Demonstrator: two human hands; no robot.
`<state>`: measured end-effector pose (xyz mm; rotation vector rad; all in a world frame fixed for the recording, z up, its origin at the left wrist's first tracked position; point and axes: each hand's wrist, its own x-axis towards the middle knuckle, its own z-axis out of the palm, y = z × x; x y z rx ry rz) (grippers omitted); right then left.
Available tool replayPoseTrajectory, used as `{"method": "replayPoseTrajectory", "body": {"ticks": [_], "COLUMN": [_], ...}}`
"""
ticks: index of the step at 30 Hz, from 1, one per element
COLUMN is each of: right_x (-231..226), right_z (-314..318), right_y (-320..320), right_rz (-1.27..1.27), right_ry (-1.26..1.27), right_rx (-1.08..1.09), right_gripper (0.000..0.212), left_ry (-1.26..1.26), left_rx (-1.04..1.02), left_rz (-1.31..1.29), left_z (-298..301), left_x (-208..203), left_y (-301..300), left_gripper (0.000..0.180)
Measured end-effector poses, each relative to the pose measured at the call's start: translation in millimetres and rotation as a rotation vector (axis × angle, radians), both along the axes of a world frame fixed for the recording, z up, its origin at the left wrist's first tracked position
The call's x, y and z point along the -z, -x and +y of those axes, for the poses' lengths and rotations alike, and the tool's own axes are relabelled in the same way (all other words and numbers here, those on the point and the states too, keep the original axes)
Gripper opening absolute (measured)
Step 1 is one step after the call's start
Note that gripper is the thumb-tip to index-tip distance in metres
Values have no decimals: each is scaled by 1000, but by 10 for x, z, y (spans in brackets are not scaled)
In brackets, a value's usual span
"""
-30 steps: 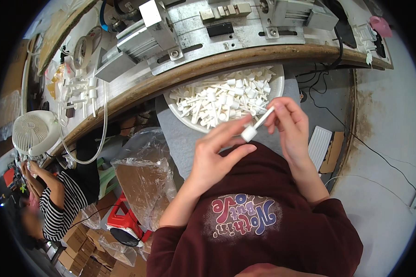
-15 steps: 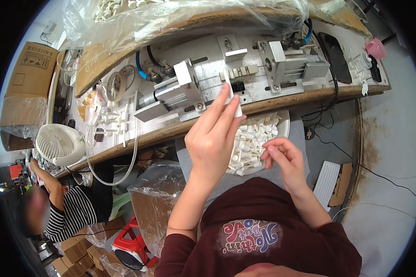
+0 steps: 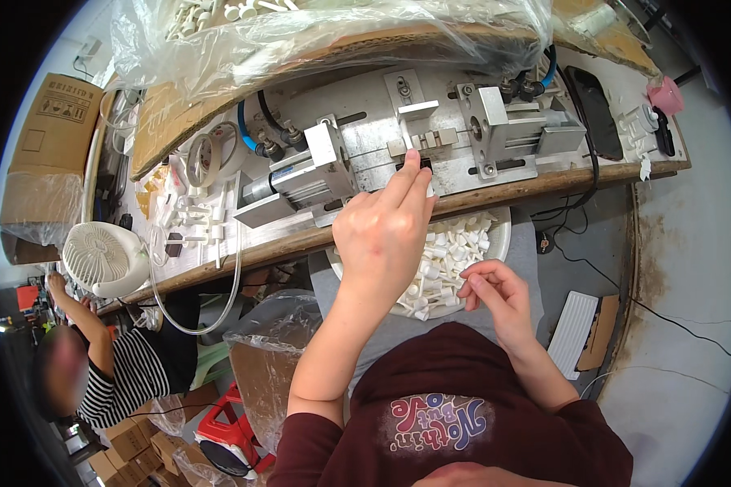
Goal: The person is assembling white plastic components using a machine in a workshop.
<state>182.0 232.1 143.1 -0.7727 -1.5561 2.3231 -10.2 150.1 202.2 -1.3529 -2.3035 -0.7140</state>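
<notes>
My left hand (image 3: 382, 239) reaches over the bench edge, fingers extended and pressed together around a white plastic part (image 3: 431, 192), mostly hidden by the hand. Its fingertips are at the small notched metal holder (image 3: 443, 138) in the middle of a metal fixture. Cylinder blocks flank the holder, a left one (image 3: 321, 150) and a right one (image 3: 489, 122). Over the right side of a round basin (image 3: 505, 235) of loose white plastic parts (image 3: 443, 264), my right hand (image 3: 499, 296) is closed with curled fingers. Whatever it may hold cannot be made out.
A cardboard sheet and clear plastic bag (image 3: 341, 36) line the bench's back. On the left are a white fan (image 3: 105, 256), tape rolls (image 3: 203, 158) and white parts. A black phone (image 3: 593, 109) and pink cup (image 3: 666, 95) lie right. Another person (image 3: 130, 365) works at far left.
My left hand has moved forward and slightly right, bringing the white part down toward the holder; its fingers now cover most of it. My right hand stays nearly in place.
</notes>
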Motion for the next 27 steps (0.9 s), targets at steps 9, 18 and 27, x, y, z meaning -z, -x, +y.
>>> {"method": "replayPoseTrajectory", "body": {"ticks": [9,18,27], "right_x": [15,-2,415], "right_z": [-12,-61,-29], "right_y": [2,-68,-342], "right_rz": [-16,-9,41], "right_ry": [6,-11,-1221], "right_rx": [-18,-9,12], "right_gripper": [14,14,20], "left_ry": [-4,-52,-157], "left_rx": [-11,4,388], "left_rz": [-29,-80,-586], "left_z": [1,-37,-434], "left_x": [-18,35,223], "left_y": [7,8,-245], "left_gripper": [24,25,28]}}
